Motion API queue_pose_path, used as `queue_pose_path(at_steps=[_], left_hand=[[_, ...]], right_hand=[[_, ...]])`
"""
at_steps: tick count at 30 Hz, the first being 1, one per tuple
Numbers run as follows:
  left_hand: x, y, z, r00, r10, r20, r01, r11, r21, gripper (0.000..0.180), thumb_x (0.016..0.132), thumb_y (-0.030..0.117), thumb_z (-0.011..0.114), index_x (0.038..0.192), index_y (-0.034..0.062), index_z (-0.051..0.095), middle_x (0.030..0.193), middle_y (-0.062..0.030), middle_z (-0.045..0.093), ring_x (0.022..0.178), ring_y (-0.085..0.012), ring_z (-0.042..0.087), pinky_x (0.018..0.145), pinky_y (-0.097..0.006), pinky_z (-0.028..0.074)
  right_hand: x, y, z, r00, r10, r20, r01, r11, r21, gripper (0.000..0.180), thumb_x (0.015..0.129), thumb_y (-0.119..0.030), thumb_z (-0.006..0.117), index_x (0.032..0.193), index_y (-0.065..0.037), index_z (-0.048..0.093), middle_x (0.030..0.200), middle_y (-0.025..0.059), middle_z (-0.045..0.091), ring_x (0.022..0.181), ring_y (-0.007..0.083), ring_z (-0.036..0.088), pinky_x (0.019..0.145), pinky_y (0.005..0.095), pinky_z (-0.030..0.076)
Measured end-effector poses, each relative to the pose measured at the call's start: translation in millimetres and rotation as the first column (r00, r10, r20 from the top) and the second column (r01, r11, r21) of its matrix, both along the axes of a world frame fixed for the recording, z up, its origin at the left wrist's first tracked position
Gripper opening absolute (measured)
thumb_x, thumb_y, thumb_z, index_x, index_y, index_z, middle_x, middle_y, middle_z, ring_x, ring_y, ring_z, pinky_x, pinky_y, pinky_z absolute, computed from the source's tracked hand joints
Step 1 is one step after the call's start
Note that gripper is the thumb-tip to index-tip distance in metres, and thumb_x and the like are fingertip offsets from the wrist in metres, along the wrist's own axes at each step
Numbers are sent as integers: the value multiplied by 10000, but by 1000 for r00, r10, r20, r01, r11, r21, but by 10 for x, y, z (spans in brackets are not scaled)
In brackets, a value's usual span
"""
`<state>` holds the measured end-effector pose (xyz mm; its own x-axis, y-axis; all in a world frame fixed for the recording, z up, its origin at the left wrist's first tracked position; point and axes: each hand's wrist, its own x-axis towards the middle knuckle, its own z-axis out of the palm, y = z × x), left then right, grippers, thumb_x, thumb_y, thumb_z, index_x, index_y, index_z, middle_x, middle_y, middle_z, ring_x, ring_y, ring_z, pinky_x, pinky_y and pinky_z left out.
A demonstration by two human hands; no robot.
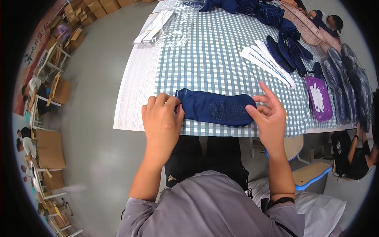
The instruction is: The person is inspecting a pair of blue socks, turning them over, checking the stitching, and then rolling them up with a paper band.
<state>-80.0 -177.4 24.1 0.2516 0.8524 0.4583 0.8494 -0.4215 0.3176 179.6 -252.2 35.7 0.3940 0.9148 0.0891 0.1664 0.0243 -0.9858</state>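
Note:
A navy sock (221, 107) with a dotted grip patch on its sole lies flat along the near edge of the checked cloth. My left hand (162, 120) has its fingers curled round the cuff end, closed on the fabric. At the toe end, my right hand (270, 112) pinches the sock between thumb and fingers, its index finger raised. White printed card strips (268, 63) lie fanned beyond my right hand. Beside them are more navy socks (286, 51), and a purple tray (319, 98) with white labels in it sits farther right.
The checked tablecloth (205, 59) covers most of a white table (134, 91). Clear plastic bags (177, 29) and white cards (154, 27) lie at the far left. Bagged socks (347, 83) hang over the right side. A stool (312, 175) and other people are nearby.

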Motion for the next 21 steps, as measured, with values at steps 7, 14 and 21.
queue_pose_path(at_steps=[7, 14, 21], left_hand=[[34, 54, -88, 1000, 1, 13, -2, 997, 71, 157, 911, 29, 748, 1048, 66, 683, 942, -55, 675, 899, -264, 627, 843, -408, 454], [-15, 83, 46, 993, 10, 115, -15, 999, 45, 157, 953, 99, 738, 1091, 27, 714, 1013, -91, 688, 952, -291, 610, 867, -448, 450], [33, 62, 38, 995, -27, 92, 34, 996, -79, 130, 923, 150, 809, 967, 45, 748, 975, -67, 702, 960, -265, 631, 872, -404, 456]], right_hand=[[46, -25, -59, 998, 30, 48, -28, 998, -55, 699, 926, 111, 753, 1578, -3, 526, 1292, 143, 644, 938, 118, 721, 708, 211, 570], [21, -2, -80, 999, 25, -35, -23, 999, 39, 664, 912, 124, 761, 1536, -1, 571, 1306, 126, 628, 958, 139, 720, 725, 217, 583], [-9, -19, -92, 997, 58, 57, -57, 998, -25, 613, 904, 155, 739, 1483, -6, 622, 1332, 130, 608, 1016, 145, 708, 710, 196, 572]])
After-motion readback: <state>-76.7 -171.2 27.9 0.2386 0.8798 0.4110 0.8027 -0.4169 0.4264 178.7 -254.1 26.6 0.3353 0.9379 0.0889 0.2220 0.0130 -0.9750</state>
